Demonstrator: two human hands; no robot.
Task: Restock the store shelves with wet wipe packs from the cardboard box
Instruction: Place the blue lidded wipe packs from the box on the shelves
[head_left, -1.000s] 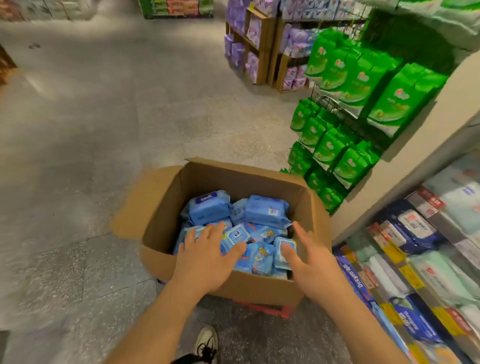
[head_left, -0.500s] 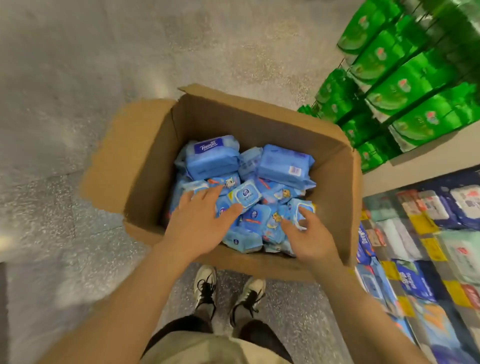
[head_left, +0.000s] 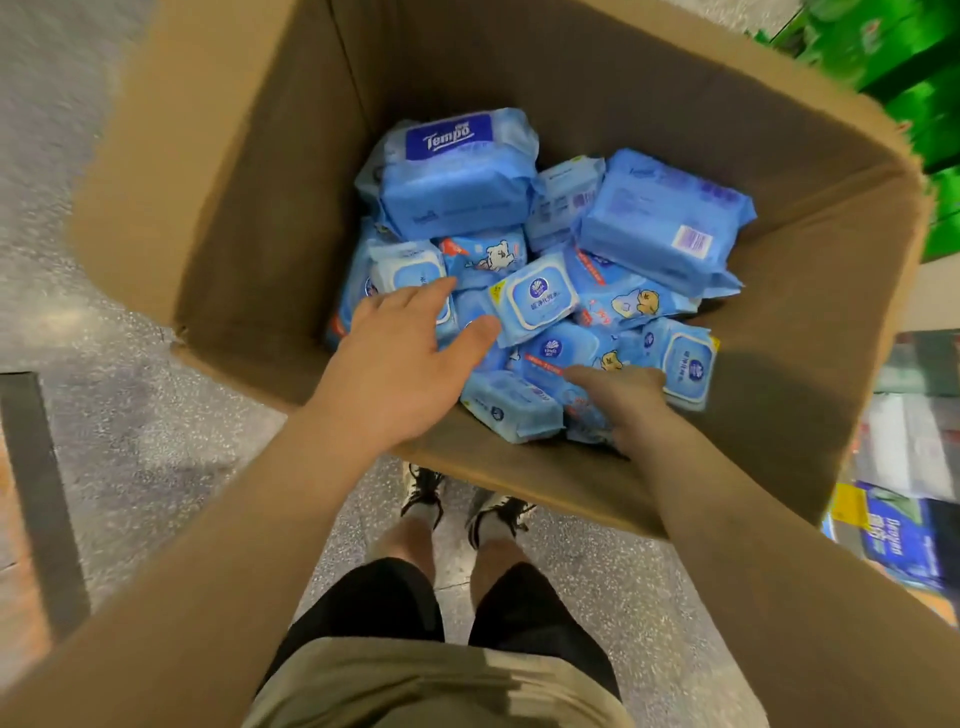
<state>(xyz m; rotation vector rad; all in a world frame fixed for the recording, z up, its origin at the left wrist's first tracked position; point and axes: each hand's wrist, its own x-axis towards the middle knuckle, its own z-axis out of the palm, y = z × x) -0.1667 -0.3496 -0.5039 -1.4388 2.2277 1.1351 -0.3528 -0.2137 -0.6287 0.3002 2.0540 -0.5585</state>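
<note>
Person is standing over the open cardboard box (head_left: 249, 218) on the speckled floor (head_left: 156, 467), both arms reaching in. Left hand (head_left: 400, 364) is lying flat with fingers straight and spread over the wet wipe packs (head_left: 545, 312) near the box's near-left side, thumb touching a white-lid pack (head_left: 535, 301), gripping nothing. Right hand (head_left: 623, 400) is lying lower among packs by the near wall, thumb pointing left over a bear-print pack (head_left: 571, 358); its fingers are buried in the pile beside another white-lid pack (head_left: 685, 364), so the grip cannot be told. A Tempo pack (head_left: 457, 171) is sitting toward the far-left of the pile, a barcode pack (head_left: 665, 218) toward the far-right. Green packs (head_left: 914, 67) are hanging beyond the box's far-right corner; shelf stock (head_left: 898, 530) is showing blurred past its right wall.
</note>
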